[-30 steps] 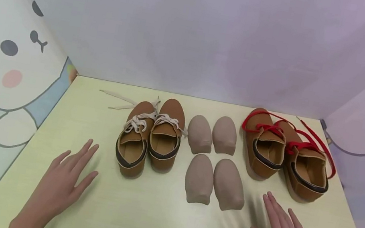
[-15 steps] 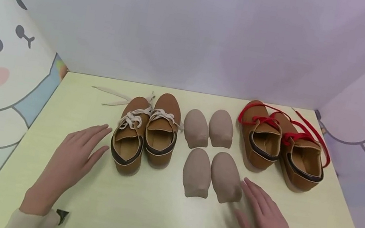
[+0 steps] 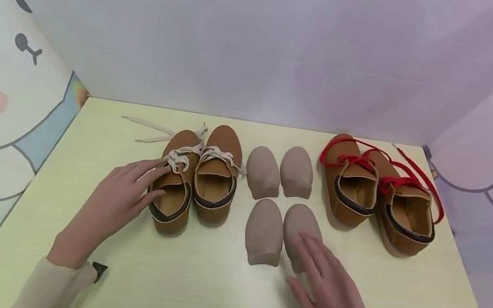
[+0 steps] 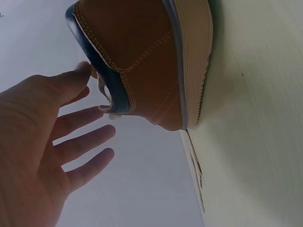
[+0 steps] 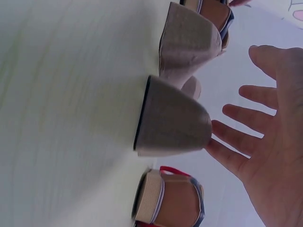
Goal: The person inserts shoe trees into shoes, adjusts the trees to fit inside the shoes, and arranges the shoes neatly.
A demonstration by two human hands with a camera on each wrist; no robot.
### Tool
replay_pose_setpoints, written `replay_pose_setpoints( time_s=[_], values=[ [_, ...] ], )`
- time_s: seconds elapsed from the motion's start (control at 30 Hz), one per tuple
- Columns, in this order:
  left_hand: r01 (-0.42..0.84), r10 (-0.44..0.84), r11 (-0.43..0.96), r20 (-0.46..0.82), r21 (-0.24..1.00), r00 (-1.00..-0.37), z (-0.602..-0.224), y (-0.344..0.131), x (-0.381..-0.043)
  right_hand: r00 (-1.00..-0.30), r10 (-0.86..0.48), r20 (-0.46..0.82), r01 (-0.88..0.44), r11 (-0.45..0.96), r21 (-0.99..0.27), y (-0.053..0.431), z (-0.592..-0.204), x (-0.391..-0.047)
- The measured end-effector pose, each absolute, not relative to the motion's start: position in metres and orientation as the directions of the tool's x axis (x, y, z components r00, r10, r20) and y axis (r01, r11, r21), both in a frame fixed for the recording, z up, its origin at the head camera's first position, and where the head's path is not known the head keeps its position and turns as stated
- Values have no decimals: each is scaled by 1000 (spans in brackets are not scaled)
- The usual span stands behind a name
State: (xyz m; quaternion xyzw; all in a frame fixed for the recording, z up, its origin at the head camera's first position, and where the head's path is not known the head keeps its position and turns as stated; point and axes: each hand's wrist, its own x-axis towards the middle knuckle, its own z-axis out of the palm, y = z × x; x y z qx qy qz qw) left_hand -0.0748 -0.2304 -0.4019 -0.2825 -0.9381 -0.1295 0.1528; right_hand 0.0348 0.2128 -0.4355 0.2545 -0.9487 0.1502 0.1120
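Observation:
My left hand (image 3: 117,200) is over the leftmost brown shoe (image 3: 170,226), which has white laces (image 3: 183,160). In the left wrist view, the thumb and one fingertip are at the shoe's dark collar (image 4: 120,90) and the other fingers are spread. A second white-laced shoe (image 3: 212,214) stands close beside it. My right hand (image 3: 334,301) hovers over the front right beige shoe-toe form (image 3: 304,222), partly hiding it. The right wrist view has its spread fingers at the top of this form (image 5: 175,120); whether they touch is unclear. Another form (image 3: 264,234) lies to its left.
Two more beige forms, a left one (image 3: 263,173) and a right one (image 3: 296,173), lie farther back. At the right stand two brown shoes, one (image 3: 346,216) beside the other (image 3: 404,240), with red laces (image 3: 425,177) trailing. White curtain walls enclose the pale table (image 3: 192,293).
The left hand has moved right and slightly up, from bare table to the leftmost shoe. The right hand has moved left, over the front right form. The shoes and forms have kept their arrangement.

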Motion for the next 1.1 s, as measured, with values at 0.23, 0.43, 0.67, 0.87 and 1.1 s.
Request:
replay_pose_setpoints(
  time_s=[0.23,0.43,0.67,0.87,1.1],
  values=[
    [579,509,804,344,138,-789,-400,-224,-80,-771,-516,374,-607,773,-184,198,-436,25],
    [587,521,800,344,123,-782,-401,-222,-83,-765,-513,390,-607,776,-169,188,-434,20],
    [598,530,794,354,111,-770,-403,-221,-86,-785,-524,331,-600,778,-190,178,-437,15],
    [595,525,796,363,112,-770,-405,-220,-87,-786,-549,285,-607,773,-186,169,-441,11],
    [606,528,788,389,105,-755,-407,-220,-89,-772,-568,287,-625,761,-175,160,-444,8]
  ],
)
